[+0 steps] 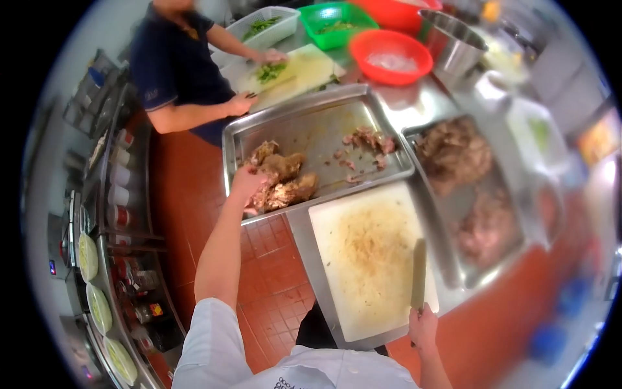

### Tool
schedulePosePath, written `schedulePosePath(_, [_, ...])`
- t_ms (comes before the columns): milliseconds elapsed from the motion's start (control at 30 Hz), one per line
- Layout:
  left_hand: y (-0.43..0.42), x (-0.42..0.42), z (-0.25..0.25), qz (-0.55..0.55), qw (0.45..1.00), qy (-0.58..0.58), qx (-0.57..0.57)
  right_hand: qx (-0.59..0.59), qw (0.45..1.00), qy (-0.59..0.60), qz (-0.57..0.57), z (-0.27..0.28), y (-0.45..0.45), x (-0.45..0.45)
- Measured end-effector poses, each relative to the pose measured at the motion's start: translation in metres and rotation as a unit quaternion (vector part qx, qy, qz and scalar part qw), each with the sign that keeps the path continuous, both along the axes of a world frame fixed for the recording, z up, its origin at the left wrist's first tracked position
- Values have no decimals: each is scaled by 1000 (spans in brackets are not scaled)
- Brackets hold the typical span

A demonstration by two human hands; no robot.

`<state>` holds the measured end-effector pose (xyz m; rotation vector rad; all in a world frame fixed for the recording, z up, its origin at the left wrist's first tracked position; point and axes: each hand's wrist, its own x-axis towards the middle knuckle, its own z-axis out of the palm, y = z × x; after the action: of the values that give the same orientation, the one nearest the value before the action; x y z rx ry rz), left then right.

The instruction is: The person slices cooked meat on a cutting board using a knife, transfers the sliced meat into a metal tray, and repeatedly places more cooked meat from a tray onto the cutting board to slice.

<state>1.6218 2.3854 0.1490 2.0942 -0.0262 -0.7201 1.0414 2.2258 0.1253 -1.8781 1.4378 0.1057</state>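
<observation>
My left arm stretches out to a large metal tray [317,139]. There my left hand [249,184] is closed on a chunk of browned cooked meat [282,167] at the tray's near left corner; its fingers are partly hidden against the meat. In my right hand [423,326] is the handle of a knife [419,272], whose broad blade lies over the right side of a white cutting board [334,259]. Brown juice and small crumbs stain the board's middle. Pinkish meat scraps [370,139] lie at the tray's far right.
Right of the board stands a second metal tray [447,223] with two heaps of sliced meat [455,152]. Across the table another person [175,71] holds a knife over greens on a board [311,65]. Red bowl [391,55], green basket [337,23] and steel pot [453,42] stand behind.
</observation>
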Motion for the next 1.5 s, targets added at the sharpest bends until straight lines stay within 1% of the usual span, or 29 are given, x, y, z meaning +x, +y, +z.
schedulePosePath(100, [11,12,-11,56,979,7,-197,16,1000,-4,-11,-3,-1,-1])
schedulePosePath(200, [-4,-33,32,30,964,29,-264,18,1000,-19,-4,-10,-2,-5])
schedulePosePath(233, [-12,-49,38,9,963,16,-270,14,1000,-24,-3,-14,-2,-7])
schedulePosePath(333, [-43,-119,58,-49,945,86,-311,-20,995,-90,23,-22,-3,-14])
schedulePosePath(400, [-67,-162,49,-120,941,119,-293,-65,995,-67,43,-30,-5,-21])
schedulePosePath(433, [-76,-183,43,-155,937,137,-281,-15,996,-84,0,-25,-6,-21])
schedulePosePath(500, [-98,-227,24,-226,939,133,-221,29,994,-96,-48,-13,-5,-24])
schedulePosePath(533, [-108,-245,12,-262,937,127,-194,23,994,-91,-49,-5,-6,-26])
schedulePosePath(567, [-113,-260,-10,-282,933,151,-163,20,995,-88,-49,2,-5,-30])
schedulePosePath(667, [-118,-306,-60,-333,933,57,-124,58,987,-114,-94,13,-2,-46])
schedulePosePath(700, [-117,-323,-36,-323,939,34,-112,64,985,-127,-97,0,0,-56])
schedulePosePath(733, [-113,-332,-22,-318,939,43,-119,69,984,-129,-98,-1,0,-60])
schedulePosePath(800, [-100,-351,-7,-306,941,62,-127,83,983,-131,-99,0,2,-69])
schedulePosePath(833, [-89,-358,-21,-320,940,42,-109,85,982,-134,-99,-2,3,-73])
schedulePosePath(867, [-76,-363,-47,-333,938,20,-92,86,982,-138,-99,-8,4,-77])
schedulePosePath(900, [-71,-368,-49,-347,935,-2,-75,86,981,-141,-98,-14,6,-81])
schedulePosePath(967, [-65,-380,-55,-337,935,-79,-77,77,980,-156,-96,-24,9,-90])
schedulePosePath(1000, [-65,-386,-53,-331,933,-116,-79,72,980,-161,-95,-16,10,-88])
schedulePosePath(1100, [-68,-395,-50,-336,926,-165,-56,87,981,-139,-106,19,13,-89])
schedulePosePath(1200, [-62,-403,-44,-335,915,-218,-62,19,979,-191,-66,26,27,-87])
schedulePosePath(1300, [-54,-409,-42,-325,919,-212,-73,-9,986,-165,-2,43,36,-71])
schedulePosePath(1400, [-50,-416,-46,-322,912,-242,-79,-84,984,-133,86,53,37,-48])
schedulePosePath(1500, [-49,-417,-46,-314,919,-216,-97,-155,974,-52,155,46,36,-33])
